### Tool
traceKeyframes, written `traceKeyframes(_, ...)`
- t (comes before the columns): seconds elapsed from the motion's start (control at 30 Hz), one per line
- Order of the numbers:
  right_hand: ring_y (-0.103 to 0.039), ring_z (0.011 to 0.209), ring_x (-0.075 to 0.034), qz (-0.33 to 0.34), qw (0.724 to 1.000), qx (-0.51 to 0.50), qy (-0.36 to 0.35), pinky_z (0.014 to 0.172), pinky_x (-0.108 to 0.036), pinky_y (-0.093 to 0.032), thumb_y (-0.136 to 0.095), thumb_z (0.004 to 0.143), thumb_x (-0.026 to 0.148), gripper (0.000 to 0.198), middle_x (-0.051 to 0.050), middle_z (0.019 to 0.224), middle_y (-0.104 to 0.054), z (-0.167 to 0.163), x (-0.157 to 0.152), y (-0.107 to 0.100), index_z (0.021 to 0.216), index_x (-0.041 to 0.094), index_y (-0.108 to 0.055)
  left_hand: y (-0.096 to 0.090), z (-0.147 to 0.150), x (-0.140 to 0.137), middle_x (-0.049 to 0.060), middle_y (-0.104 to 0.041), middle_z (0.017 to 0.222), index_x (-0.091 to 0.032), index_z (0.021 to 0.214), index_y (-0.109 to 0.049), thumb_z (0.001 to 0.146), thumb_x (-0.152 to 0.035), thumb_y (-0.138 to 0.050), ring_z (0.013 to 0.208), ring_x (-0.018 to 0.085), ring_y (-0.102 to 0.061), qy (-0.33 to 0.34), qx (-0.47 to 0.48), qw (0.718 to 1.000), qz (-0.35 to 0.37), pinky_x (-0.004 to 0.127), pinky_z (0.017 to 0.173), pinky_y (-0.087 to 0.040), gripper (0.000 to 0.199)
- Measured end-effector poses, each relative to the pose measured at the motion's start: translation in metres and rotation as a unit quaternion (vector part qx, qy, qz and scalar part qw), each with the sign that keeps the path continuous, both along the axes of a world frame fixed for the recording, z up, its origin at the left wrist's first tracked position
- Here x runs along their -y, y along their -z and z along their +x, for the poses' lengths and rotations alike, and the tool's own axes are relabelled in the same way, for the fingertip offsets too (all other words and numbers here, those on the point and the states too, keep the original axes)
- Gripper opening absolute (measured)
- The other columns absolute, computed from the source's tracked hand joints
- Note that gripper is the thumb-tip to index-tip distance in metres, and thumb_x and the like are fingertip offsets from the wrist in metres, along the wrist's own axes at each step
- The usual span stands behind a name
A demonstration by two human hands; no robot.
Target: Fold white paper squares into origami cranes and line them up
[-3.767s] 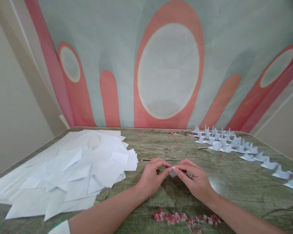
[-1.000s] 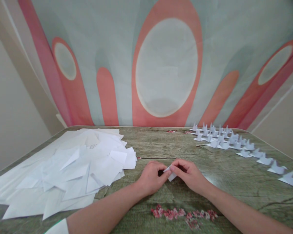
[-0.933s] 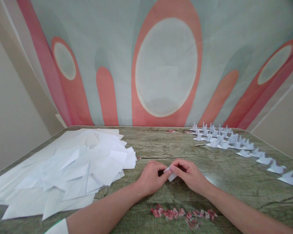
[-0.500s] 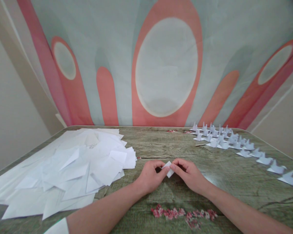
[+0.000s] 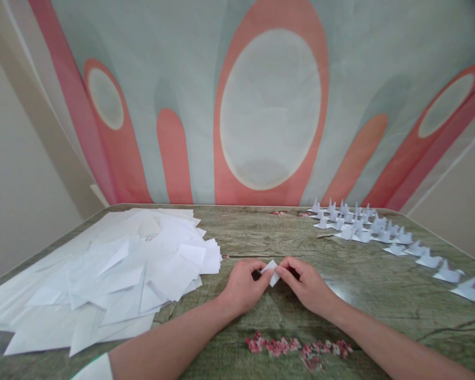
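Observation:
A small folded square of white paper (image 5: 273, 266) is held over the middle of the table, turned with a corner pointing up. My left hand (image 5: 246, 283) pinches its left corner between thumb and fingers. On the opposite corner, my right hand (image 5: 301, 278) grips with thumb and forefinger. Both hands are closed, and the thumbs cover part of the paper. Several folded paper cranes (image 5: 380, 227) stand in rows at the right. To the left lies a large heap of loose white paper sheets (image 5: 114, 274).
The wood-grain table (image 5: 253, 232) carries a printed pink blossom pattern (image 5: 285, 345) near its front. Behind its far edge hangs a grey-green backdrop (image 5: 200, 105) with coral arches. The paper heap fills the left side, and the cranes run along the right edge.
Both hands keep their pinch on the folded paper. The paper has shifted very slightly up and left, and the right fingers have moved a little on its corner.

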State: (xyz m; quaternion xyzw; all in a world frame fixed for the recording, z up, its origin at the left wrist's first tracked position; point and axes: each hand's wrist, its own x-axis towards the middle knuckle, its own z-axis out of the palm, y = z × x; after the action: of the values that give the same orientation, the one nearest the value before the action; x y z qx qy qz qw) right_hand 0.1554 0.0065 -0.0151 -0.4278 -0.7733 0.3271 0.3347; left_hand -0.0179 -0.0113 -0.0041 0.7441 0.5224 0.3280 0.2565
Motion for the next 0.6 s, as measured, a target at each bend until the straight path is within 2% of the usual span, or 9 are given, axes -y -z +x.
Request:
traceKeyframes(0.27, -0.045, 0.060, -0.013, 0.034, 0.999, 0.035, 0.006, 0.057, -0.024, -0.035, -0.043, 0.087, 0.037, 0.028, 0.002, 0.062, -0.048, 0.0010, -0.0010, 0.0014, 0.068, 0.018, -0.050, 0.0023, 0.0000, -0.0002, -0.001, -0.058, 0.061, -0.013, 0.066, -0.062, 0.083, -0.032, -0.045, 0.059, 0.011, -0.049, 0.009, 0.016, 1.000, -0.012, 0.020, 0.056, -0.034, 0.030)
traceKeyframes(0.43, -0.045, 0.060, -0.012, -0.010, 1.000, 0.009, -0.009, 0.057, -0.024, -0.035, -0.044, 0.087, 0.039, 0.028, 0.002, 0.062, -0.048, 0.0023, -0.0013, 0.0007, 0.069, 0.018, -0.050, 0.0031, -0.0007, -0.0011, -0.001, -0.058, 0.062, -0.014, 0.068, -0.061, 0.084, -0.031, -0.044, 0.059, 0.011, -0.049, 0.011, 0.012, 1.000, -0.014, 0.020, 0.055, -0.034, 0.029)
traceKeyframes(0.6, -0.049, 0.067, -0.013, -0.030, 0.998, -0.038, -0.030, 0.062, -0.024, -0.038, -0.047, 0.086, 0.035, 0.019, 0.001, 0.071, -0.054, 0.0025, 0.0012, -0.0017, 0.081, 0.019, -0.055, 0.0014, 0.0004, 0.0015, -0.003, -0.054, 0.057, -0.015, 0.062, -0.059, 0.083, -0.031, -0.046, 0.058, 0.010, -0.048, 0.035, -0.053, 0.998, 0.025, 0.021, 0.062, -0.034, 0.029)
